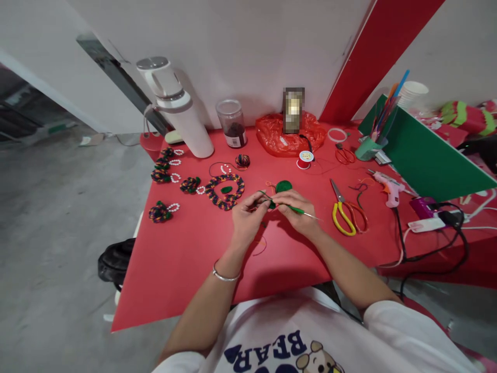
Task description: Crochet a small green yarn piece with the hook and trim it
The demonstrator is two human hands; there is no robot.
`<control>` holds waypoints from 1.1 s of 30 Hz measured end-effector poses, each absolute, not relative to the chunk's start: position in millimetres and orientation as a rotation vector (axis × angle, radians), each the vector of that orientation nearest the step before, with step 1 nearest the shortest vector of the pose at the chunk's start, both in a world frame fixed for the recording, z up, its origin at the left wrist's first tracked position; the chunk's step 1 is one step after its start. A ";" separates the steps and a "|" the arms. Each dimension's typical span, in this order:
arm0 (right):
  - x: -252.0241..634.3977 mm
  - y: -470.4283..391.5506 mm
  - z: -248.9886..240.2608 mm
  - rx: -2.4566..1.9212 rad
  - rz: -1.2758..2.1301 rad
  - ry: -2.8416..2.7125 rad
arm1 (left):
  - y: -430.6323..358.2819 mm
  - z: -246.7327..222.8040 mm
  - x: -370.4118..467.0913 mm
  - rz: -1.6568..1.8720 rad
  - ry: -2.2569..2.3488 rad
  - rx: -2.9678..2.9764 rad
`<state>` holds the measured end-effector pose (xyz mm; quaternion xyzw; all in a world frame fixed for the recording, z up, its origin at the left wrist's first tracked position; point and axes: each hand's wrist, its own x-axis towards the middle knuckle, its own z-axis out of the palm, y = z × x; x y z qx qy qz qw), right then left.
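My left hand (249, 213) pinches a small piece of dark green yarn work (272, 205) at the middle of the red table. Close against it on the right, my right hand (295, 211) is closed around a crochet hook (295, 210) with a green handle; its thin metal end points right. The fingers of both hands meet at the yarn piece and partly hide it. Just beyond them lies a green yarn ball (283, 186). A multicoloured braided ring (212, 196) with a green oval piece (226, 190) inside it lies left of my left hand.
Yarn flowers with bead loops (160, 212) line the left side. Behind stand a white bottle (190, 129), a jar (232, 124) and a red bag (267, 135) with a phone. Yellow-handled scissors (344, 220), a glue gun (392, 191) and cables are at right.
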<state>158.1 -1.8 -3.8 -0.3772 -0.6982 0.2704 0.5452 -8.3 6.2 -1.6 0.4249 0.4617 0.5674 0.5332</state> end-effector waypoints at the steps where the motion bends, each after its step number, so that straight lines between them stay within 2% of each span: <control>1: 156.9 -2.5 -3.8 -0.885 0.604 -1.681 | 6.5 -2.9 -8.0 1.371 1.119 1.020; 10: 154.3 -3.7 -9.4 -0.835 0.447 -1.738 | 8.5 -5.8 -7.9 1.381 1.136 0.949; 25: 158.1 -1.5 -12.5 -0.880 0.431 -1.727 | 4.7 6.4 -13.5 1.336 1.098 1.212; 33: 156.7 -3.0 -9.2 -0.899 0.390 -1.717 | 5.9 -2.8 -12.8 1.378 1.156 1.275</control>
